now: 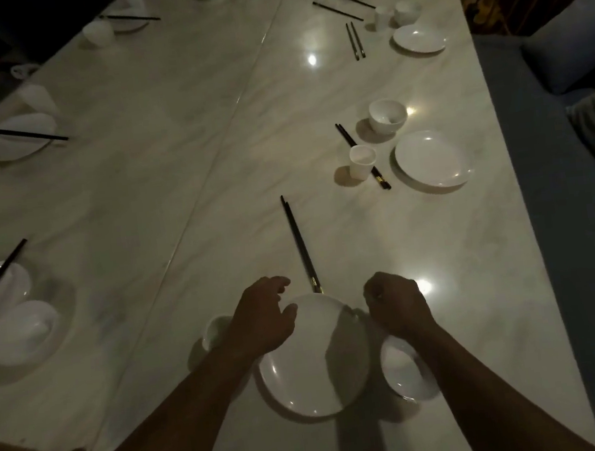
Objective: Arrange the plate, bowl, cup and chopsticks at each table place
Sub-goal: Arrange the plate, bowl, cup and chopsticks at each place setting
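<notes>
A white plate [314,357] lies at the near place on the pale marble table [207,161]. My left hand [261,314] hovers over the plate's left rim, fingers loosely spread and holding nothing. My right hand [395,303] is curled into a fist just right of the plate; nothing shows in it. Under my right forearm sits a white bowl [405,368]. A small white cup [213,331] is partly hidden behind my left wrist. Black chopsticks [300,243] run away from the plate's far rim.
To the right lies another setting: plate [433,158], bowl [387,115], cup [362,160], chopsticks [362,156]. More settings line the far right and left edges. A blue seat [555,121] runs along the right side.
</notes>
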The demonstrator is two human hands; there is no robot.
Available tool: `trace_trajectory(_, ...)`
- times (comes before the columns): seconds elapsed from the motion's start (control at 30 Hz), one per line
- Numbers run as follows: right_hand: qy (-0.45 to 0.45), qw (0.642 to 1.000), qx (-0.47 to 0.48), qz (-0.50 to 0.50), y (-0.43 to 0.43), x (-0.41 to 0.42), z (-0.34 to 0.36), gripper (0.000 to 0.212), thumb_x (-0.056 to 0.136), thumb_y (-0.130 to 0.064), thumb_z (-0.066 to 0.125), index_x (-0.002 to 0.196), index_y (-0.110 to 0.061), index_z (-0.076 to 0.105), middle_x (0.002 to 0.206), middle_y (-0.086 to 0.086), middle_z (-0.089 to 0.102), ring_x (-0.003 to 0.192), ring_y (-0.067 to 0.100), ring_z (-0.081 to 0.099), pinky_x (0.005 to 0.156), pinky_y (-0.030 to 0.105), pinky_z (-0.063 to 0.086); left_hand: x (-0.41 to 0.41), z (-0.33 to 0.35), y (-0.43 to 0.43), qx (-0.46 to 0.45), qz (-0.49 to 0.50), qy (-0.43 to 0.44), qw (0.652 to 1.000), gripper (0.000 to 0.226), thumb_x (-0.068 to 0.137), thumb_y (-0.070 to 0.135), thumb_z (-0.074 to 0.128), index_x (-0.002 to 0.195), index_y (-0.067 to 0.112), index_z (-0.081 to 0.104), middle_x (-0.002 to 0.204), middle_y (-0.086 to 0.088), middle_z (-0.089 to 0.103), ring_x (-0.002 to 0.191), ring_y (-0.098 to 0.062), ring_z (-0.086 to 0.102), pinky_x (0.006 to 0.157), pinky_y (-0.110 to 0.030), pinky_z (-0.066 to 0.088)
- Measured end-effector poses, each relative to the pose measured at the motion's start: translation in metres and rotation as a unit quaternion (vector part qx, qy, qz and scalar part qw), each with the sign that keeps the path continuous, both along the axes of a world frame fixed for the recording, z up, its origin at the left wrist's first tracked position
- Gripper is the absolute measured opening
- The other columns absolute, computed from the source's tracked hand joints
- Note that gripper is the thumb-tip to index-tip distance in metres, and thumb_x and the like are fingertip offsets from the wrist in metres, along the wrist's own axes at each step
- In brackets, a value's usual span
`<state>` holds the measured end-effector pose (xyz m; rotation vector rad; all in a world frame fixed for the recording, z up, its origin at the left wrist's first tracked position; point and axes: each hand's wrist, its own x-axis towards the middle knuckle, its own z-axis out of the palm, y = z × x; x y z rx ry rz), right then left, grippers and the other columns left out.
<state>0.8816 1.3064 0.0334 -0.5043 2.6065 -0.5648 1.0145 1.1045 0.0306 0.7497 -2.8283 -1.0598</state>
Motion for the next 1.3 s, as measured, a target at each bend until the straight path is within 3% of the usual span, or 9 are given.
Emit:
trace_trajectory(0.13, -0.044, 0.999, 0.023, 0.022, -0.06, -0.018, -0.01, 0.014, 0.087, -0.019, 0.061, 0.094, -0.017, 0.074, 0.099, 0.003, 0.072, 0.091, 0.023, 0.067, 0.069, 0.021, 0.042, -0.018, -0.001, -0.03, 0.017, 0.011, -0.009, 1.0, 0.046, 0.082, 0.026, 0.07, 0.125, 0.015, 0.059, 0.11, -0.002, 0.065, 0.093, -0.014, 0.062, 0.084, -0.028, 0.051)
trace_trajectory(0.27, -0.066, 0.996, 0.054, 0.002, -0.111, -0.028, -0.028, 0.018, 0.087, -0.028, 0.063, 0.095, -0.016, 0.074, 0.095, 0.005, 0.072, 0.074, 0.02, 0.06, 0.065, 0.023, 0.044, -0.035, -0.007, -0.062, 0.033, 0.02, -0.019, 0.999, 0.041, 0.082, 0.027, 0.069, 0.121, 0.016, 0.062, 0.103, 0.002, 0.067, 0.087, -0.013, 0.063, 0.081, -0.025, 0.051)
trace_trajectory(0.37, -0.048, 0.996, 0.063, -0.031, -0.135, -0.033, -0.04, 0.02, 0.09, -0.027, 0.059, 0.099, -0.018, 0.074, 0.097, 0.005, 0.072, 0.083, 0.023, 0.067, 0.068, 0.026, 0.049, -0.051, -0.016, -0.08, 0.057, 0.034, -0.04, 0.997, 0.039, 0.082, 0.028, 0.07, 0.118, 0.016, 0.063, 0.102, 0.001, 0.068, 0.087, -0.014, 0.064, 0.084, -0.03, 0.053)
trace_trajectory(0.6, -0.03, 0.995, 0.065, -0.068, -0.159, -0.036, -0.056, 0.02, 0.088, -0.024, 0.066, 0.107, -0.016, 0.067, 0.101, 0.003, 0.067, 0.088, 0.021, 0.065, 0.076, 0.033, 0.056, -0.091, -0.041, -0.095, 0.113, 0.059, -0.095, 0.987, 0.035, 0.083, 0.022, 0.064, 0.117, 0.013, 0.065, 0.111, -0.004, 0.069, 0.103, -0.019, 0.064, 0.087, -0.022, 0.047)
trace_trajectory(0.9, -0.07, 0.986, 0.004, -0.151, -0.163, -0.045, -0.064, 0.02, 0.085, -0.026, 0.074, 0.102, -0.019, 0.067, 0.097, 0.0, 0.069, 0.079, 0.013, 0.062, 0.068, 0.024, 0.048, -0.138, -0.066, -0.087, 0.162, 0.104, -0.127, 0.973, 0.036, 0.08, 0.021, 0.069, 0.114, 0.01, 0.068, 0.119, -0.007, 0.067, 0.11, -0.022, 0.062, 0.091, -0.023, 0.045)
trace_trajectory(1.07, -0.036, 0.988, -0.013, -0.151, -0.139, -0.063, -0.046, 0.021, 0.088, -0.028, 0.072, 0.106, -0.018, 0.072, 0.1, -0.001, 0.072, 0.077, 0.007, 0.056, 0.055, 0.001, 0.03, -0.157, -0.074, -0.083, 0.129, 0.105, -0.131, 0.977, 0.034, 0.077, 0.039, 0.069, 0.082, 0.005, 0.072, 0.087, -0.01, 0.073, 0.085, -0.026, 0.069, 0.076, -0.034, 0.058)
trace_trajectory(1.13, -0.027, 0.985, -0.023, -0.166, -0.122, -0.07, -0.036, 0.02, 0.087, -0.024, 0.073, 0.107, -0.019, 0.073, 0.099, -0.002, 0.073, 0.079, 0.006, 0.059, 0.056, -0.003, 0.034, -0.164, -0.074, -0.081, 0.127, 0.1, -0.141, 0.977, 0.043, 0.076, 0.048, 0.07, 0.075, 0.004, 0.067, 0.079, -0.011, 0.072, 0.075, -0.026, 0.069, 0.069, -0.034, 0.059)
trace_trajectory(1.23, -0.019, 0.973, -0.062, -0.222, -0.096, -0.074, -0.023, 0.016, 0.083, -0.025, 0.076, 0.099, -0.023, 0.075, 0.089, -0.005, 0.074, 0.076, 0.009, 0.068, 0.07, 0.022, 0.055, -0.176, -0.07, -0.08, 0.126, 0.088, -0.166, 0.974, 0.042, 0.074, 0.044, 0.073, 0.077, 0.003, 0.066, 0.081, -0.012, 0.073, 0.076, -0.027, 0.07, 0.07, -0.035, 0.06)
trace_trajectory(1.3, -0.01, 0.963, -0.075, -0.257, -0.08, -0.072, -0.016, 0.015, 0.082, -0.027, 0.076, 0.096, -0.026, 0.075, 0.085, -0.009, 0.073, 0.072, 0.004, 0.067, 0.063, 0.021, 0.051, -0.182, -0.067, -0.08, 0.123, 0.094, -0.18, 0.971, 0.031, 0.072, 0.032, 0.075, 0.078, 0.004, 0.066, 0.082, -0.013, 0.073, 0.076, -0.028, 0.071, 0.07, -0.037, 0.061)
